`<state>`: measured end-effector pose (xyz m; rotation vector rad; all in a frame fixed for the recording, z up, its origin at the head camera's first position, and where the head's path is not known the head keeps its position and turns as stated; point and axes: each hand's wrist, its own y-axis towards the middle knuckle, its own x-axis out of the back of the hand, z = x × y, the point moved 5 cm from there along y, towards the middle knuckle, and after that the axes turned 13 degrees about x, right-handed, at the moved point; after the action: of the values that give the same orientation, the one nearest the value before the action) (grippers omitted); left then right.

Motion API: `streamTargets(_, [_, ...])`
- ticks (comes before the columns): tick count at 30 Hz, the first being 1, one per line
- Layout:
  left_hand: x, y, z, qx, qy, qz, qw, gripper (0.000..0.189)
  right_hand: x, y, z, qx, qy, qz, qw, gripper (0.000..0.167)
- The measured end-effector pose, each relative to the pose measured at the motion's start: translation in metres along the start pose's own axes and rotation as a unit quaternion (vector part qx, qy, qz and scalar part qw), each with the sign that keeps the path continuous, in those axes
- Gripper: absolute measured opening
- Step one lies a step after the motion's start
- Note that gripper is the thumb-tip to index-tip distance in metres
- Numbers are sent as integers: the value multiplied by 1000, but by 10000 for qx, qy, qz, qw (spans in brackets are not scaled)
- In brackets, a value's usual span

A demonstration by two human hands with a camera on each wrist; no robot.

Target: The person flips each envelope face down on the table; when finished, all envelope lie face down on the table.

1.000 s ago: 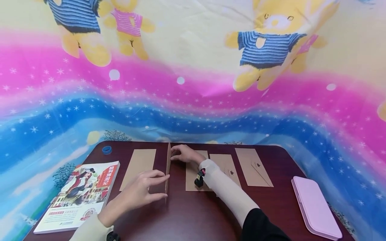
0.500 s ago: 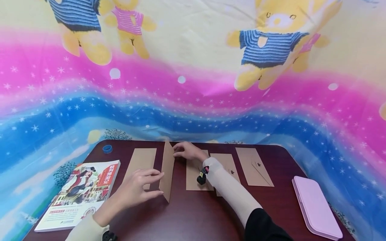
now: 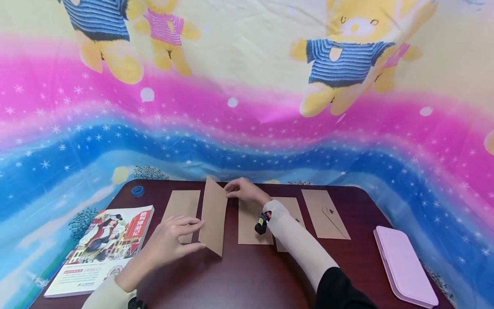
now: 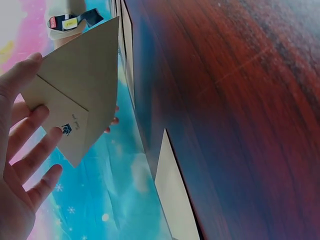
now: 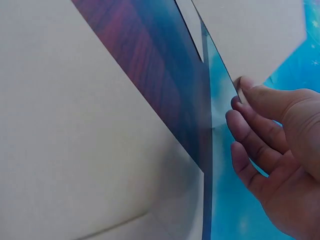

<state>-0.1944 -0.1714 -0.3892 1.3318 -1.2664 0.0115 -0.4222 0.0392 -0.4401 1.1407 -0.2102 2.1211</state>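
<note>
A brown paper envelope [image 3: 213, 219] is held up off the table, tilted, between both hands. My left hand [image 3: 170, 240] pinches its near left edge with thumb and fingers. My right hand [image 3: 247, 191] pinches the far right edge between thumb and index finger, the other fingers loosely bent, as the right wrist view shows. On the side seen in the left wrist view, the envelope has a pointed flap [image 4: 60, 107] with a small dark print. Another plain envelope [image 3: 181, 210] lies flat behind the left hand. A further envelope [image 3: 251, 227] lies beneath the right forearm.
Two envelopes with flaps up, one partly covered by the sleeve [image 3: 287, 206] and one farther right [image 3: 324, 214], lie on the dark red table [image 3: 247, 279]. A book [image 3: 104, 249] is at the left, a blue tape roll [image 3: 137, 191] behind it. A pink case [image 3: 405, 266] sits at the right.
The held envelope has turned from nearly edge-on to showing its plain face toward the head camera. My left hand has shifted slightly left, my right hand slightly right.
</note>
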Motion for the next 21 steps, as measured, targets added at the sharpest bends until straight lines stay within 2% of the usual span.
streamTargets(10, [-1,-5,4,352,127,45,9993,51,11,-1,3,-93,-59,-138,9998,32])
streamTargets(16, [-7,-6,7,530,193,223,9982,50,19,-3,3,-148,-93,-246,9995,32])
streamTargets(21, [-12,-7,13,963,349,584,9930,49,24,-3,3,-128,-94,-363,9992,31])
